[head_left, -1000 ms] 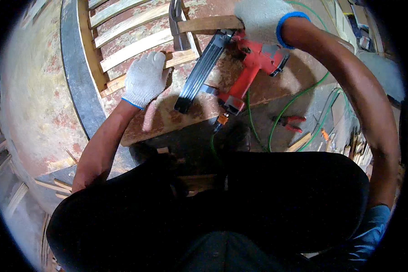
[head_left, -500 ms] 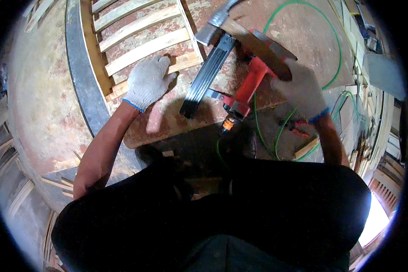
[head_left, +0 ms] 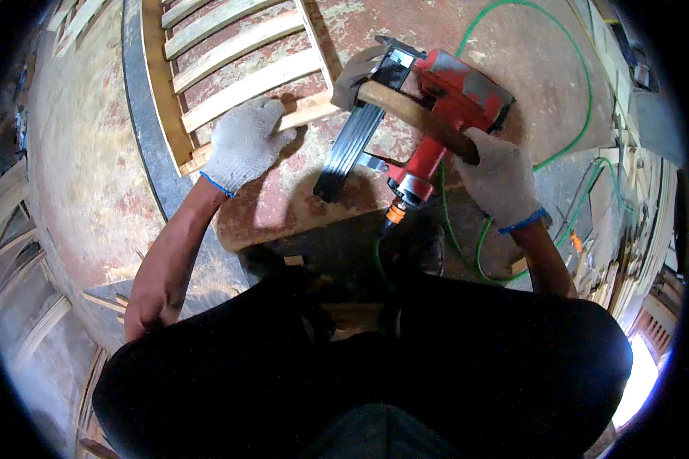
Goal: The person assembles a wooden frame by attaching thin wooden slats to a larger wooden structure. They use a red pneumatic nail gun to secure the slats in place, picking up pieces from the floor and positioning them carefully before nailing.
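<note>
Hammer [head_left: 406, 107]: wooden handle w/ a steel head, held in the right hand [head_left: 497, 177], which is gloved and wrapped closed round the handle's butt end. From that grip the shaft runs up and away to the left, crossing over the red nail gun [head_left: 436, 115]; the head [head_left: 360, 73] sits at the far end, just above the near slat [head_left: 298, 115] of the wooden frame [head_left: 230, 69].

Handling, as I judge it: head-heavy, so gripped this far back it'll want to tip fwd and swing hard. Good for force, less so for aim. Choking up toward the middle of the shaft would give more control. Handle is stiff; smooth wood under a knit glove could slip a bit, so a firm wrap is needed. Not fragile.

Left hand [head_left: 241, 145], also gloved, lies flat w/ fingers spread on the frame's near corner, pressing down, not wrapped round anything. It's well to the left of the hammer grip, close to where the head hangs.

Nail gun lies on the worn bench top [head_left: 298, 206] just beyond the right hand's knuckles, its dark magazine [head_left: 352, 153] angled down-left, green air hose [head_left: 559, 99] looping off behind the grip.
</note>
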Action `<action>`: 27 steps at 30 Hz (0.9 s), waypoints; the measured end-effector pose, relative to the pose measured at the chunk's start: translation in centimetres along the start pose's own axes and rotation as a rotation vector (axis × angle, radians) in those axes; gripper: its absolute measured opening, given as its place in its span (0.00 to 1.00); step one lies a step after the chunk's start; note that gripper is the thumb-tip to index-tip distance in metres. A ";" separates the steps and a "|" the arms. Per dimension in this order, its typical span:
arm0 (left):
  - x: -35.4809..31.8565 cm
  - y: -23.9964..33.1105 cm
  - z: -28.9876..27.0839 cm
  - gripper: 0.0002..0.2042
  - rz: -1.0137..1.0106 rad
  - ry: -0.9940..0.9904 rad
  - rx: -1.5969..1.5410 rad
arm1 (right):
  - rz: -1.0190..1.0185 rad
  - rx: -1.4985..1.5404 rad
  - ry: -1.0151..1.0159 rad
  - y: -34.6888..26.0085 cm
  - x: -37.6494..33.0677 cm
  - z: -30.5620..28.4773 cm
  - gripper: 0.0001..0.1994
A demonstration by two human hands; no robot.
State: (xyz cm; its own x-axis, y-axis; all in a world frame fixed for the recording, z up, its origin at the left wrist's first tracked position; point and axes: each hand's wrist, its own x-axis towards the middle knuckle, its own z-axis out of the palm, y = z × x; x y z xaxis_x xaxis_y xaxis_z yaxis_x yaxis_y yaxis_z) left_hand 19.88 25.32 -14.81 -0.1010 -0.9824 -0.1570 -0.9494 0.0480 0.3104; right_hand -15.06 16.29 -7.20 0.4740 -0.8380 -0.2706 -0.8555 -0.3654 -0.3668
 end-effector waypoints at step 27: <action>-1.8 -1.4 0.8 0.19 0.093 0.191 -0.045 | -0.304 0.001 0.185 1.0 -2.8 0.4 0.14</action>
State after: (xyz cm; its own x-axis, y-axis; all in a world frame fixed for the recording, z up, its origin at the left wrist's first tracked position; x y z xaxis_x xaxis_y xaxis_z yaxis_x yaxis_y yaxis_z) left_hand 21.15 27.18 -15.75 -0.1254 -0.9907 0.0535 -0.9239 0.1363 0.3575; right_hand -17.16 18.45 -7.19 0.6610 -0.7502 0.0171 -0.6809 -0.6092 -0.4065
